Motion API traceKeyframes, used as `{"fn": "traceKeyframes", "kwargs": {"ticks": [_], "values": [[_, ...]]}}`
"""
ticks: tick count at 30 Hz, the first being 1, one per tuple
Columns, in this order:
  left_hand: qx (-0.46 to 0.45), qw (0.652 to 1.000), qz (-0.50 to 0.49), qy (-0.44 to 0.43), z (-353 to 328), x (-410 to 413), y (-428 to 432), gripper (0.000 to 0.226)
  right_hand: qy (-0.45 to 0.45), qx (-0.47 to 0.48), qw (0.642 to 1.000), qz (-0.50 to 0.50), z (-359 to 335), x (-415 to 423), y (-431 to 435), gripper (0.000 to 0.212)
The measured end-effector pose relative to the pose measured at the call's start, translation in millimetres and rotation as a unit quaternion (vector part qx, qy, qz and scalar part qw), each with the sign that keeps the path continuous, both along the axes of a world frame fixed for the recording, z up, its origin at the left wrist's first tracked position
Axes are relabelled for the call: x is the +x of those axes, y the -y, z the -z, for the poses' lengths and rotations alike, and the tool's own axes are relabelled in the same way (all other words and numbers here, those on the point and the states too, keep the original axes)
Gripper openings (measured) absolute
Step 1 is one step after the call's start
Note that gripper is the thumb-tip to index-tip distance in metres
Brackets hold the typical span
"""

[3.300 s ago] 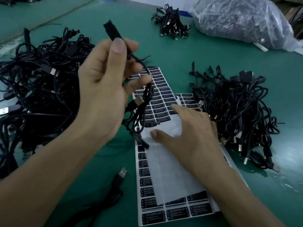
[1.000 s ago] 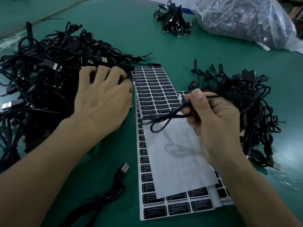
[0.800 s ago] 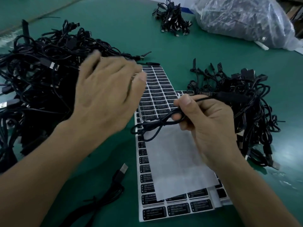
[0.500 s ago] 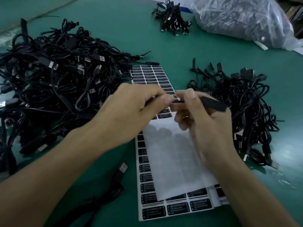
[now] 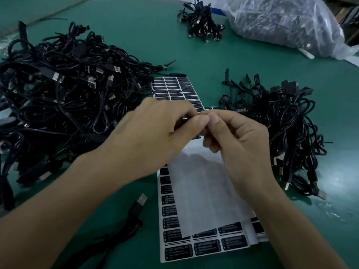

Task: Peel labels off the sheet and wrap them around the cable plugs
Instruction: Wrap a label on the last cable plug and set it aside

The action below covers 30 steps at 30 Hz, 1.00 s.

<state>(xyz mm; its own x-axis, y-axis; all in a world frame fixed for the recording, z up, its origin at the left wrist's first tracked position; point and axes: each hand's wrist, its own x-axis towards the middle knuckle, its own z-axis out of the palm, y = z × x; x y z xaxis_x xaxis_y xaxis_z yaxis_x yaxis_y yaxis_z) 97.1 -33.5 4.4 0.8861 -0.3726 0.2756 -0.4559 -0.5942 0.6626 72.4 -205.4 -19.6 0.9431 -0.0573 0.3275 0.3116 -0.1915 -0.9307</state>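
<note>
Thumb and forefinger of the left hand (image 5: 155, 133) pinch a small dark piece, apparently a cable plug (image 5: 183, 119), most of it hidden behind the fingers. The right hand (image 5: 239, 144) meets it tip to tip, its thumb and forefinger closed on the same piece and its other fingers curled under. Whether a label is already on the plug cannot be told from this angle.

Both hands are held just above a label sheet (image 5: 174, 88), which lies flat on the green table (image 5: 145, 39) with rows of black labels showing at its far and near ends. A white paper (image 5: 204, 191) covers the middle of the sheet.

A large tangle of black cables (image 5: 58, 90) sits to the left of the sheet and touches its far corner. A smaller heap (image 5: 281, 123) lies to the right. One loose cable (image 5: 136, 208) rests near the left forearm, its metal connector pointing away from the person. Farther back are a small bundle (image 5: 202, 26) and a clear plastic bag (image 5: 281, 22) packed with more cables.
</note>
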Motion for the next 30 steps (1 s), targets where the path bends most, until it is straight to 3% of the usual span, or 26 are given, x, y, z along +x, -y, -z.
{"fn": "traceKeyframes", "kwargs": {"ticks": [2,4,7,10,17,21,26,30], "values": [[-0.016,1.0,0.015,-0.015,6,1,3,0.032,-0.017,-0.055,0.998,0.037,2,0,1,0.019],[-0.045,0.999,0.008,-0.027,12,5,3,0.029,-0.05,-0.172,0.98,0.09,6,0,3,0.023],[-0.082,0.995,-0.011,-0.051,21,8,4,0.023,-0.13,-0.381,0.91,0.1,8,-3,3,0.059],[-0.066,0.994,-0.02,-0.08,30,11,6,0.019,-0.153,-0.446,0.877,0.095,7,-6,-1,0.075],[-0.056,0.997,-0.04,-0.017,32,12,7,0.026,-0.121,-0.364,0.918,0.104,0,-6,-4,0.059],[-0.026,0.997,-0.06,0.029,29,13,7,0.025,-0.074,-0.271,0.951,0.128,-2,-5,-3,0.054],[-0.013,0.998,-0.047,0.027,31,11,11,0.039,-0.127,-0.107,0.98,0.113,-3,-2,6,0.051],[-0.038,0.999,-0.026,0.015,32,10,12,0.042,-0.147,-0.113,0.976,0.11,-1,1,10,0.045]]}}
